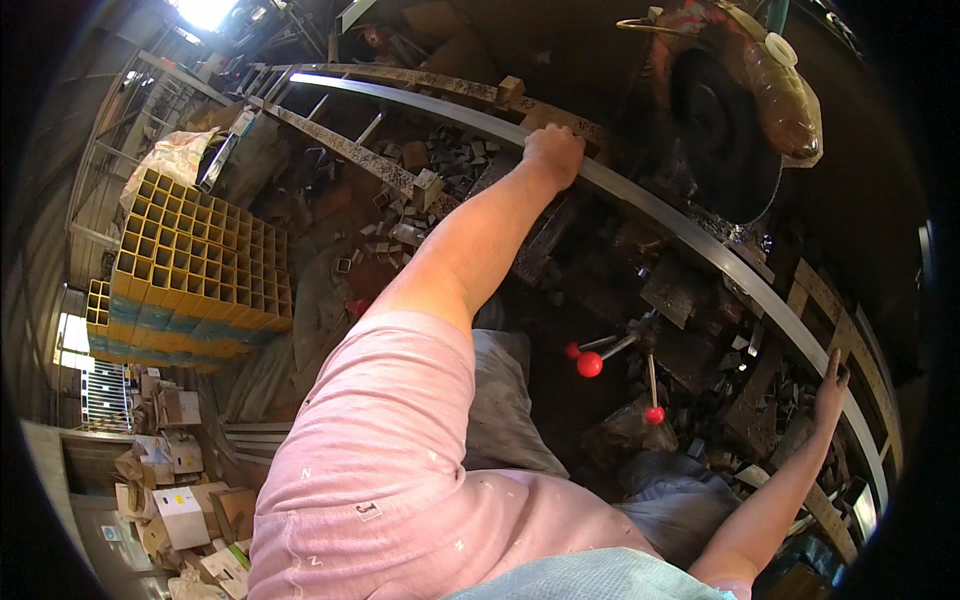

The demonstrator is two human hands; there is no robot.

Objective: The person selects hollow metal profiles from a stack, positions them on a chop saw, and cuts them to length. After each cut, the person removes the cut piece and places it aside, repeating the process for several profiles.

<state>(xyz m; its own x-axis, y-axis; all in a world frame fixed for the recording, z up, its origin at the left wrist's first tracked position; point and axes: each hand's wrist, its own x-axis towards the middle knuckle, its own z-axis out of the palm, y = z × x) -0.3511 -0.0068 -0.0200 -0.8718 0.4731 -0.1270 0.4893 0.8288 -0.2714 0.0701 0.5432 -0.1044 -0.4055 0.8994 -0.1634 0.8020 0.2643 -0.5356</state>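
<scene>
- The left hand point(553, 152) grips the long grey metal bar point(690, 238) from above at its far stretch, fingers curled over it.
- The right hand point(829, 392) lies flat-fingered against the same bar near its right end, not closed.
- The bar runs between both hands, above red-knobbed levers point(590, 363).
- Stacked yellow square tubes point(195, 262) stand far left.

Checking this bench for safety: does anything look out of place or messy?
Yes. Short metal offcuts lie scattered loose under the long steel bar that the left hand grips; the right hand rests near more scraps.
</scene>
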